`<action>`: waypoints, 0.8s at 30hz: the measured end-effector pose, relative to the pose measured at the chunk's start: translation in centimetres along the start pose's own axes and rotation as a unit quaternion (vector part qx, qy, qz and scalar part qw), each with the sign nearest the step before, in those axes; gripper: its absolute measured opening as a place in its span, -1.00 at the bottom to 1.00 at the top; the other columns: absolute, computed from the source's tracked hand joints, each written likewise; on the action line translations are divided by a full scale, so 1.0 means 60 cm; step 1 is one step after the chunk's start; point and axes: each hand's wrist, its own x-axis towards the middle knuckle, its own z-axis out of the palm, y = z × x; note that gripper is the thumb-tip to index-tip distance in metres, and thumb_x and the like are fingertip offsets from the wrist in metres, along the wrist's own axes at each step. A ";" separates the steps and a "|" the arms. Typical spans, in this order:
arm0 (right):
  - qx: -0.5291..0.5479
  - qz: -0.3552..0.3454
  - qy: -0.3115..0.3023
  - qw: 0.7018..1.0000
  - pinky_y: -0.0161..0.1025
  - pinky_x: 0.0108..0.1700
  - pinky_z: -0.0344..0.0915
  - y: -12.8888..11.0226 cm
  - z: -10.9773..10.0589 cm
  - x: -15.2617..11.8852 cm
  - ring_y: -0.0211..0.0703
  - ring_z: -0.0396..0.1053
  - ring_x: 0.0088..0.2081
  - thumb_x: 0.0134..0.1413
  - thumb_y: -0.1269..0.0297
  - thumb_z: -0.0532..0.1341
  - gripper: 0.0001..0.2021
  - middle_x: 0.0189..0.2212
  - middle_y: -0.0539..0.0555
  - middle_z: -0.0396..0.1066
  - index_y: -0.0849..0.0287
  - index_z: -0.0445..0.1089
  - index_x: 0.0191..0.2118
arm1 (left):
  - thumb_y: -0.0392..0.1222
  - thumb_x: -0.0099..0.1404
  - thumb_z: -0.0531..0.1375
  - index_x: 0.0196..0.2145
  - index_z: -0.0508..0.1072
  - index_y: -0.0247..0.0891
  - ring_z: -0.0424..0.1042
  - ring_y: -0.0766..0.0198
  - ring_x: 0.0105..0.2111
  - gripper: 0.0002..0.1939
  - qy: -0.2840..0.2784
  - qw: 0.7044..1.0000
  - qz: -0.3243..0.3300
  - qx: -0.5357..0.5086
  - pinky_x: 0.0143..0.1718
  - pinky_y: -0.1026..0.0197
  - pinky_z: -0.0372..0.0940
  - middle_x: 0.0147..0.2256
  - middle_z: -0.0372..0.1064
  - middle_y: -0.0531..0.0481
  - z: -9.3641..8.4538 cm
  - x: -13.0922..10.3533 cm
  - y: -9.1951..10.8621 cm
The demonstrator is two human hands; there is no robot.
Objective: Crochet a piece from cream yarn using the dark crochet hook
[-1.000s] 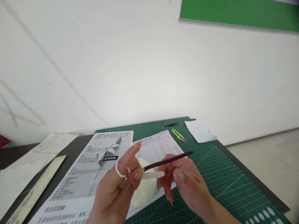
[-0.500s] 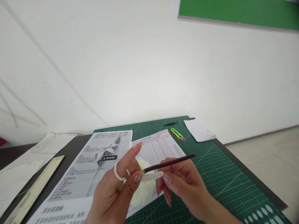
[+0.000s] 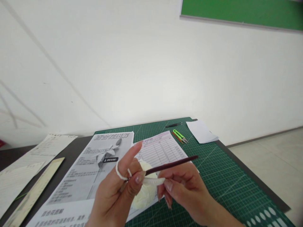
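Note:
A narrow strip of white crochet (image 3: 153, 181) stretches between my two hands. My left hand (image 3: 121, 186) pinches one end of it together with a dark red crochet hook (image 3: 172, 165), whose handle slants up to the right. The hook's tip is mostly hidden by the left fingers. White yarn (image 3: 119, 172) loops round the raised left index finger. With thumb and fingers closed, my right hand (image 3: 182, 186) grips the strip's other end, below the hook handle. Behind the hands, partly covered, a ball of cream yarn (image 3: 144, 196) lies on the papers.
A printed flower pattern sheet (image 3: 78, 170) and a table sheet (image 3: 163, 148) lie on the green cutting mat (image 3: 232, 186). Green thread snips (image 3: 179, 135), a thin dark tool (image 3: 173, 125) and white paper (image 3: 202, 130) are farther back. A ruler (image 3: 35, 192) and handwritten pages (image 3: 50, 148) are left.
The crochet strip has turned slightly, showing its edge more narrowly. My right fingertips have shifted a little down and left along its end; the left hand and hook stay almost still.

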 end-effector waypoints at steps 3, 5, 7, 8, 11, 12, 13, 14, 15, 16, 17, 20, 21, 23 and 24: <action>-0.001 -0.009 0.019 1.000 -0.37 -0.61 0.16 0.005 -0.001 -0.002 -0.37 0.18 -0.66 -0.07 0.26 0.29 -0.83 -0.65 0.00 0.39 0.21 0.42 -0.57 | -0.12 0.35 0.13 0.12 0.30 0.30 0.07 0.37 -0.56 -0.57 -0.003 0.999 -0.035 -0.019 -0.54 0.30 0.00 -0.53 0.07 0.16 0.002 0.001 -0.001; -0.005 -0.014 0.024 1.000 -0.37 -0.61 0.17 0.007 -0.001 -0.003 -0.36 0.18 -0.66 -0.07 0.26 0.29 -0.83 -0.65 0.01 0.40 0.21 0.42 -0.57 | -0.11 0.34 0.14 0.12 0.31 0.30 0.07 0.38 -0.56 -0.58 -0.003 0.999 -0.038 -0.019 -0.54 0.29 -0.01 -0.54 0.06 0.16 0.002 0.001 0.000; -0.006 -0.017 0.024 1.000 -0.36 -0.61 0.16 0.008 -0.001 -0.003 -0.36 0.18 -0.66 -0.05 0.23 0.28 -0.80 -0.64 0.02 0.40 0.21 0.42 -0.57 | -0.13 0.34 0.14 0.12 0.32 0.28 0.07 0.38 -0.56 -0.58 -0.006 0.999 -0.032 -0.023 -0.53 0.28 -0.02 -0.54 0.05 0.16 0.003 0.002 0.001; -0.006 -0.019 0.021 1.000 -0.36 -0.61 0.15 0.008 -0.001 -0.003 -0.35 0.18 -0.65 -0.04 0.22 0.28 -0.79 -0.64 0.02 0.39 0.21 0.42 -0.57 | -0.14 0.34 0.13 0.11 0.32 0.28 0.08 0.38 -0.56 -0.58 -0.009 0.999 -0.029 -0.025 -0.53 0.28 -0.02 -0.54 0.04 0.16 0.003 0.002 0.001; -0.012 -0.019 0.004 1.000 -0.37 -0.61 0.12 0.008 -0.002 -0.002 -0.36 0.17 -0.66 0.01 0.17 0.26 -0.74 -0.66 0.01 0.36 0.22 0.44 -0.56 | -0.15 0.35 0.12 0.12 0.31 0.28 0.07 0.38 -0.56 -0.58 -0.011 0.999 -0.023 -0.025 -0.53 0.28 -0.03 -0.54 0.04 0.16 0.004 0.003 0.003; -0.014 -0.020 -0.003 1.000 -0.37 -0.61 0.10 0.008 -0.003 -0.002 -0.36 0.17 -0.66 0.02 0.15 0.25 -0.73 -0.66 0.00 0.35 0.23 0.45 -0.55 | -0.15 0.35 0.12 0.12 0.31 0.27 0.07 0.38 -0.56 -0.58 -0.010 1.000 -0.021 -0.021 -0.53 0.28 -0.02 -0.54 0.05 0.16 0.004 0.003 0.003; -0.015 -0.020 -0.009 1.000 -0.37 -0.61 0.10 0.007 -0.003 -0.001 -0.36 0.17 -0.66 0.03 0.13 0.25 -0.71 -0.66 0.00 0.34 0.23 0.46 -0.54 | -0.15 0.35 0.13 0.12 0.32 0.27 0.07 0.38 -0.56 -0.58 -0.010 1.000 -0.018 -0.015 -0.52 0.28 -0.01 -0.54 0.05 0.17 0.003 0.003 0.003; -0.015 -0.019 -0.015 1.000 -0.37 -0.61 0.09 0.007 -0.004 -0.001 -0.36 0.17 -0.65 0.04 0.11 0.25 -0.70 -0.66 0.00 0.33 0.24 0.47 -0.53 | -0.15 0.35 0.13 0.12 0.31 0.27 0.08 0.38 -0.55 -0.58 -0.010 1.000 -0.016 -0.008 -0.51 0.28 0.00 -0.55 0.06 0.17 0.003 0.002 0.003; -0.014 -0.020 -0.020 0.999 -0.37 -0.60 0.10 0.006 -0.005 -0.001 -0.36 0.17 -0.65 0.04 0.08 0.24 -0.68 -0.66 -0.01 0.32 0.24 0.47 -0.53 | -0.14 0.35 0.13 0.12 0.31 0.27 0.09 0.38 -0.55 -0.57 -0.009 1.000 -0.016 0.001 -0.50 0.29 0.02 -0.55 0.06 0.17 0.002 0.002 0.002; -0.013 -0.022 -0.025 0.999 -0.38 -0.60 0.10 0.006 -0.006 0.000 -0.36 0.17 -0.65 0.05 0.06 0.24 -0.67 -0.66 -0.01 0.31 0.25 0.47 -0.52 | -0.14 0.35 0.14 0.13 0.30 0.27 0.10 0.38 -0.55 -0.57 -0.007 1.000 -0.017 0.010 -0.48 0.29 0.03 -0.55 0.07 0.18 0.001 0.001 0.001; -0.012 -0.022 -0.031 0.999 -0.38 -0.60 0.11 0.006 -0.006 0.001 -0.37 0.17 -0.64 0.05 0.04 0.24 -0.65 -0.65 0.00 0.31 0.25 0.47 -0.51 | -0.14 0.35 0.14 0.13 0.30 0.26 0.11 0.38 -0.54 -0.57 -0.005 1.000 -0.017 0.019 -0.47 0.29 0.05 -0.55 0.08 0.18 0.000 0.001 0.000; -0.007 -0.023 -0.038 0.999 -0.39 -0.60 0.13 0.005 -0.006 0.002 -0.38 0.17 -0.64 0.05 -0.02 0.24 -0.62 -0.62 0.01 0.33 0.26 0.47 -0.50 | -0.14 0.34 0.14 0.15 0.29 0.21 0.17 0.35 -0.49 -0.55 0.006 0.999 -0.018 0.032 -0.36 0.27 0.12 -0.53 0.16 0.17 -0.002 -0.001 -0.005; -0.005 -0.021 -0.039 0.999 -0.40 -0.60 0.13 0.005 -0.005 0.003 -0.38 0.17 -0.64 0.05 -0.03 0.24 -0.60 -0.61 0.02 0.34 0.26 0.47 -0.49 | -0.14 0.34 0.14 0.16 0.29 0.21 0.20 0.34 -0.47 -0.55 0.008 0.999 -0.020 0.033 -0.30 0.26 0.14 -0.52 0.18 0.17 -0.002 -0.002 -0.006; 0.000 -0.017 -0.039 0.999 -0.40 -0.60 0.14 0.004 -0.003 0.003 -0.38 0.17 -0.63 0.04 -0.06 0.24 -0.59 -0.61 0.02 0.34 0.26 0.47 -0.48 | -0.14 0.33 0.15 0.16 0.28 0.22 0.23 0.33 -0.44 -0.54 0.008 0.999 -0.025 0.031 -0.17 0.22 0.13 -0.50 0.22 0.18 -0.001 -0.003 -0.008; 0.002 -0.016 -0.039 0.999 -0.40 -0.59 0.14 0.003 -0.002 0.003 -0.38 0.17 -0.63 0.04 -0.06 0.23 -0.59 -0.61 0.01 0.33 0.26 0.48 -0.48 | -0.14 0.33 0.15 0.16 0.28 0.23 0.24 0.33 -0.42 -0.54 0.006 0.999 -0.027 0.029 -0.13 0.21 0.12 -0.49 0.23 0.18 -0.001 -0.003 -0.008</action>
